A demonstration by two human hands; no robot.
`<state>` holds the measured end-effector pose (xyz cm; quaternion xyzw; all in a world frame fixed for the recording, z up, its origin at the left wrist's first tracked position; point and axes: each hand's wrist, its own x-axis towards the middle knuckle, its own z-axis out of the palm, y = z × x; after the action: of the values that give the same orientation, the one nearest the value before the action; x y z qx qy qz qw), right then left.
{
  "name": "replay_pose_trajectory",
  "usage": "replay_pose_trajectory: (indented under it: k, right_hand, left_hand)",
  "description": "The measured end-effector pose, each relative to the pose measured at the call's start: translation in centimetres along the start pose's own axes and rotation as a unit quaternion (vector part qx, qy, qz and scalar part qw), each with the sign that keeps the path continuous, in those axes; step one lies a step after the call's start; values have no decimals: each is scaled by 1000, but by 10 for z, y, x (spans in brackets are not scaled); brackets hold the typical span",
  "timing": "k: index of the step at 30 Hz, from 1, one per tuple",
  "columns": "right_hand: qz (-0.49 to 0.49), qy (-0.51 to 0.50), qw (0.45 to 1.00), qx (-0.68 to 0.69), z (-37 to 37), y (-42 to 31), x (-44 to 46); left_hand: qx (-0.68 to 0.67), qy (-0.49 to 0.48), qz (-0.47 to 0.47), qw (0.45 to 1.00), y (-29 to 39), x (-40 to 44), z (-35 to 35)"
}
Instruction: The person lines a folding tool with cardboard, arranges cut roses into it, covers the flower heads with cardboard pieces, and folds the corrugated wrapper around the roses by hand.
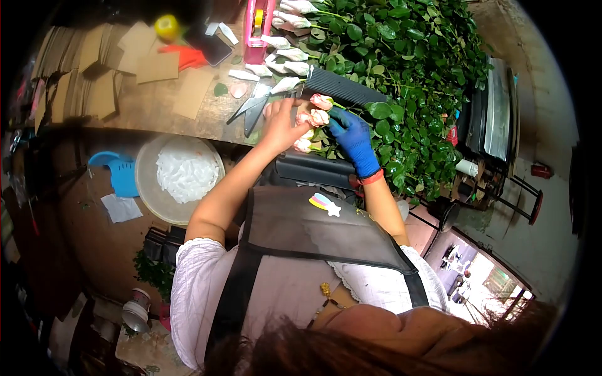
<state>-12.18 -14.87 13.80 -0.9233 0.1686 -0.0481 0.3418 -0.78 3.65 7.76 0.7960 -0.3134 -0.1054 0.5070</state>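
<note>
My left hand (282,130), bare, reaches over the table edge with thumb and fingers curved against a pink rose (318,118). Another pink rose (322,101) sits just above it, its stem running toward my right hand (352,136). That hand wears a blue knit glove, its fingers bent round the rose stems just behind the blooms; the fingertips are partly hidden. A further pale pink rose (303,145) lies below, near the table edge. Scissors (252,108) with grey blades lie left of my left hand. Rose buds in white net sleeves (295,54) lie in a row above.
Leafy rose stems (401,75) pile up on the right, beside a dark ridged strip (345,86). A pink tape dispenser (258,28), cardboard pieces (158,67) and a phone (212,45) lie on the table. Below stands a tub (145,188) of white sleeves.
</note>
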Motion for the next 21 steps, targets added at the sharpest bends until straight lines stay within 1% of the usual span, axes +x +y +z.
replay_pose_trajectory:
  k: [1, 4, 7, 8, 11, 12, 15, 16, 19, 21]
  right_hand:
    - [8, -4, 1000, 12, 0, 2, -1]
    - [15, -9, 1000, 11, -2, 2, -2]
    - [13, -7, 1000, 10, -3, -2, -2]
    - [7, -5, 1000, 6, -3, -3, -1]
    - [-7, -2, 1000, 6, -4, -3, -2]
    - [-8, -2, 1000, 12, -4, -2, -3]
    - [-7, -7, 1000, 15, -7, -8, -3]
    - [-6, -7, 1000, 19, -9, -13, -2]
    - [-20, -4, 1000, 9, -10, -15, -2]
    - [-24, -4, 1000, 0, -9, -14, -3]
  left_hand:
    - [44, 9, 16, 999, 3, -1, -4]
    - [80, 44, 15, 996, 42, 1, -39]
    - [-47, -28, 26, 998, 42, 9, -52]
    - [-46, -15, 45, 998, 47, 12, -55]
    - [-100, -51, 37, 993, 44, 17, -51]
    - [-106, -47, 60, 991, 40, 17, -46]
    - [-182, -74, -8, 981, 36, 18, -39]
    - [-172, -70, 2, 983, 36, 18, -39]
    - [-180, -83, -18, 980, 40, 17, -38]
    - [-179, -97, -15, 979, 39, 17, -38]
